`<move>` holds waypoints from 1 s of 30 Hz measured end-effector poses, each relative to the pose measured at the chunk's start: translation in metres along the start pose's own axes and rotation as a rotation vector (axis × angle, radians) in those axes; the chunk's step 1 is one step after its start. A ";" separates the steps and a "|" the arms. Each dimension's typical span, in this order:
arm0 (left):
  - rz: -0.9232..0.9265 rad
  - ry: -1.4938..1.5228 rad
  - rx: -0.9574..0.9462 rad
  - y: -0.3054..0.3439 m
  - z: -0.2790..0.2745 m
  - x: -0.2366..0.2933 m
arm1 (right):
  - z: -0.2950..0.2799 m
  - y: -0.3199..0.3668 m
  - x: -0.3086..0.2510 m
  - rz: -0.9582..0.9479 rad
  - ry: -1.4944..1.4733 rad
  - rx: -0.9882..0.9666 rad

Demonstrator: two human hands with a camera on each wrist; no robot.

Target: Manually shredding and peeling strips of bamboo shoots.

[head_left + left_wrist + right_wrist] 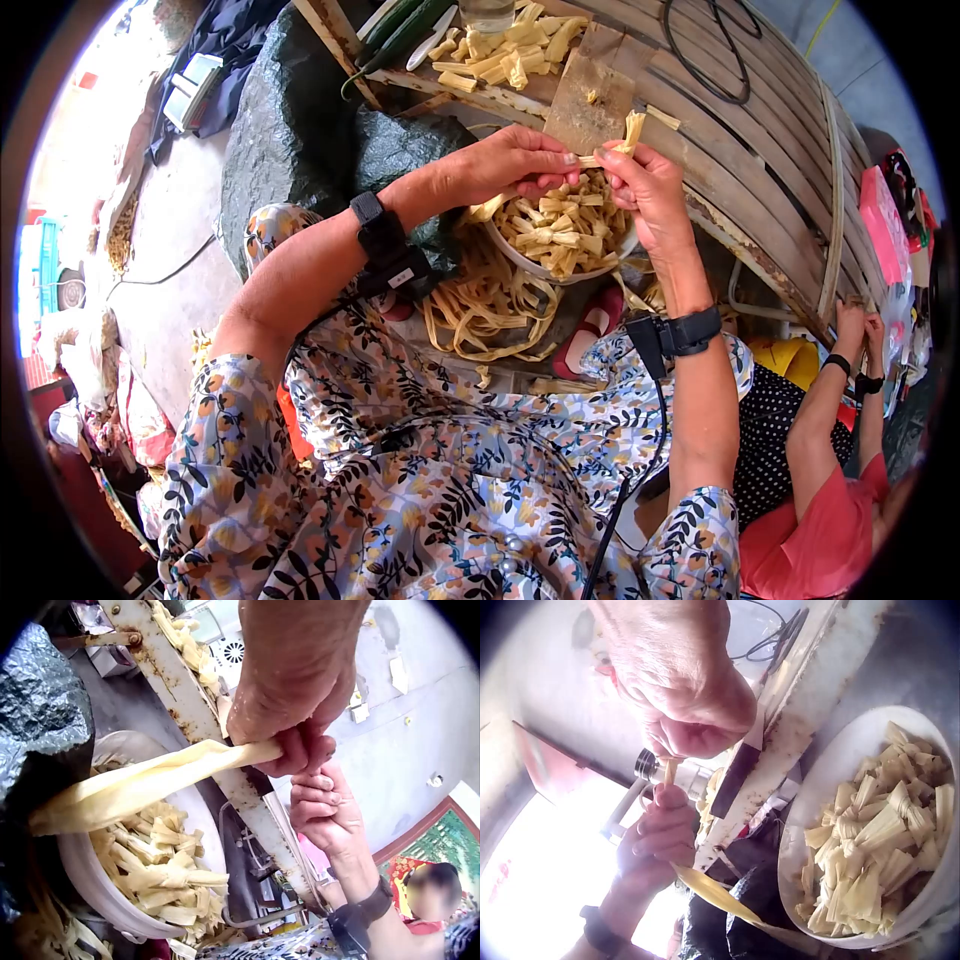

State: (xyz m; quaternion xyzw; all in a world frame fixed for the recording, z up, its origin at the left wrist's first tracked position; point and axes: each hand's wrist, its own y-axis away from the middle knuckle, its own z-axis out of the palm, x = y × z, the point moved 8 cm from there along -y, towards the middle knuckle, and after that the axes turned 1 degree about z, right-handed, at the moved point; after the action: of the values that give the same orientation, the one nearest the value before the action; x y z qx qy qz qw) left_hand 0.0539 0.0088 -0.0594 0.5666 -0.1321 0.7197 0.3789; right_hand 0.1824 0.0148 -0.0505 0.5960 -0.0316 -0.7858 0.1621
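My left hand (515, 163) and right hand (648, 190) meet above a white bowl (90, 889) near the bench edge. Both pinch one pale yellow strip that looks like tofu skin (150, 784). A short length is stretched between the fingertips, and a folded end (633, 128) sticks up past my right thumb. The strip's long tail trails from my left hand over the bowl in the left wrist view. Inside the bowl is a heap of short knotted pieces (870, 855) of the same material. Long loose strips (490, 310) lie in a tangle below it.
A slatted bench (720, 170) bears more yellow pieces (510, 55), a small board (592, 100), a black cable (735, 85) and green cucumbers (400, 35). Dark plastic sheeting (290, 150) stands left of the bowl. Another person (820, 500) is at the right.
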 end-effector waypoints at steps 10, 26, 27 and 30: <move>0.121 -0.437 0.094 0.002 -0.021 0.025 | -0.022 -0.012 -0.023 -0.104 0.065 0.074; 0.474 -0.805 0.536 -0.058 -0.072 0.101 | -0.043 -0.075 -0.056 -0.316 -0.055 0.335; 0.493 -0.805 0.537 -0.058 -0.071 0.101 | -0.045 -0.076 -0.055 -0.318 -0.057 0.336; 0.490 -0.800 0.553 -0.062 -0.074 0.100 | -0.046 -0.080 -0.054 -0.311 -0.056 0.353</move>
State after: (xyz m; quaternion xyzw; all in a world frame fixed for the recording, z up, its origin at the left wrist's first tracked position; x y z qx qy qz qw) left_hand 0.0369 0.1358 -0.0063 0.8274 -0.1998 0.5232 -0.0430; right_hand 0.2219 0.1125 -0.0331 0.5908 -0.0808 -0.7999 -0.0686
